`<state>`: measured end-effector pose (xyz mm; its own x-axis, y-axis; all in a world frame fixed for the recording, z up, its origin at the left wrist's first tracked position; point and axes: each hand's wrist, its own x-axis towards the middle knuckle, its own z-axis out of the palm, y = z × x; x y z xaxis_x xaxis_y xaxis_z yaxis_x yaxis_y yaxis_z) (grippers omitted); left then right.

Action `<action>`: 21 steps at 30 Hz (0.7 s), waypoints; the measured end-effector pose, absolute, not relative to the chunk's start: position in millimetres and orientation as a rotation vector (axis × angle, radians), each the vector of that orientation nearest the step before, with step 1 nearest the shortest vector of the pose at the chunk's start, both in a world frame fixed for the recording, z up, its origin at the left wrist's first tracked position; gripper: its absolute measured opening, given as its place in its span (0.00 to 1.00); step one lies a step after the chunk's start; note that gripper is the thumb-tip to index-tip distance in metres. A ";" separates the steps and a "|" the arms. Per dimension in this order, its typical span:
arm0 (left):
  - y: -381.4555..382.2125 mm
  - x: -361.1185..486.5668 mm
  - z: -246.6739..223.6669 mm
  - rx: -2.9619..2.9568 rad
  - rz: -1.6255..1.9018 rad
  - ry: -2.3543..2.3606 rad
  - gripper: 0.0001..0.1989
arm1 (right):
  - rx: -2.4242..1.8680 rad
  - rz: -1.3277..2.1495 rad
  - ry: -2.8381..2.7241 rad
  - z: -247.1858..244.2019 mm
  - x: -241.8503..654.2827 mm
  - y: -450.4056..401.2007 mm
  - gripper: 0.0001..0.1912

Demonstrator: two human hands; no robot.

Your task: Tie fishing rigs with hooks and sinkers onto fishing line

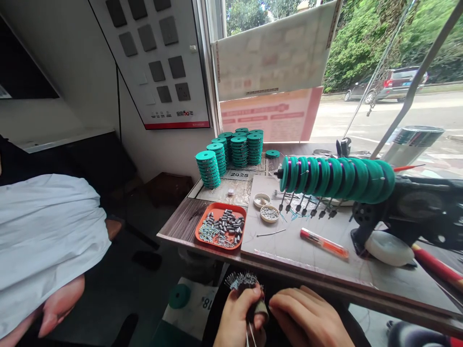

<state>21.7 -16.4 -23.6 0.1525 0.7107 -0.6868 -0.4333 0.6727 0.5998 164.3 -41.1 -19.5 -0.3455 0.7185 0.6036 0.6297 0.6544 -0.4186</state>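
Observation:
My left hand [237, 315] is closed round a bundle of small metal wire pieces [241, 280] with bristling, looped ends, low in front of me below the table edge. A tan, sleeve-like thing [261, 312] sits at its fingers; I cannot tell whether it is worn or held. Two thin pale strands [251, 335] hang under that hand. Close on the right, my right hand [311, 315] has bent fingers, their tips drawn together near the bundle. What those fingertips pinch, if anything, is hidden.
An orange tray [198, 235] holds metal weights and small fittings. Behind stand stacks of green spools [207, 168]. More green spools [336, 178] sit on a machine's shaft to the right. An orange-red pen-like tool [324, 244] lies on the board. At left is a person in white [47, 250].

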 end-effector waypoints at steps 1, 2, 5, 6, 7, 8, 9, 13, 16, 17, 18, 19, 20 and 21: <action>-15.6 20.9 -23.1 0.271 0.810 1.122 0.14 | -1.047 0.140 -2.081 -19.6 164.0 -40.9 0.08; -15.1 20.2 -22.4 0.265 0.780 1.088 0.14 | -1.051 0.140 -2.084 -19.6 163.7 -40.7 0.09; -14.0 18.3 -19.8 0.265 0.705 1.007 0.11 | -1.062 0.141 -2.088 -19.3 163.2 -40.2 0.09; -13.8 17.9 -19.4 0.259 0.696 0.996 0.11 | -1.064 0.137 -2.091 -19.3 163.1 -40.2 0.09; -13.6 17.6 -19.2 0.252 0.693 0.991 0.11 | -1.066 0.131 -2.095 -19.2 163.1 -40.2 0.09; -13.5 17.5 -19.2 0.248 0.691 0.989 0.10 | -1.069 0.127 -2.098 -19.2 163.1 -40.2 0.09; -13.5 17.5 -19.4 0.245 0.686 0.987 0.11 | -1.069 0.123 -2.100 -19.2 163.0 -40.3 0.10; -14.1 17.4 -19.8 0.237 0.681 0.994 0.13 | -1.074 0.131 -2.092 -19.0 162.2 -40.5 0.09; -14.6 17.3 -18.3 0.230 0.680 1.014 0.13 | -1.071 0.131 -2.087 -19.2 161.6 -40.3 0.09; -14.6 17.4 -17.5 0.230 0.675 1.016 0.13 | -1.071 0.132 -2.089 -19.4 161.5 -40.2 0.09; -14.5 17.6 -16.8 0.233 0.673 1.016 0.13 | -1.073 0.135 -2.093 -19.5 161.6 -40.3 0.09; -14.4 17.8 -16.3 0.236 0.673 1.017 0.13 | -1.077 0.136 -2.096 -19.5 161.6 -40.3 0.09; -14.2 18.0 -16.1 0.240 0.675 1.019 0.13 | -1.081 0.131 -2.095 -19.4 161.7 -40.4 0.09; -14.2 18.2 -16.3 0.244 0.676 1.021 0.13 | -1.085 0.126 -2.091 -19.3 161.8 -40.5 0.10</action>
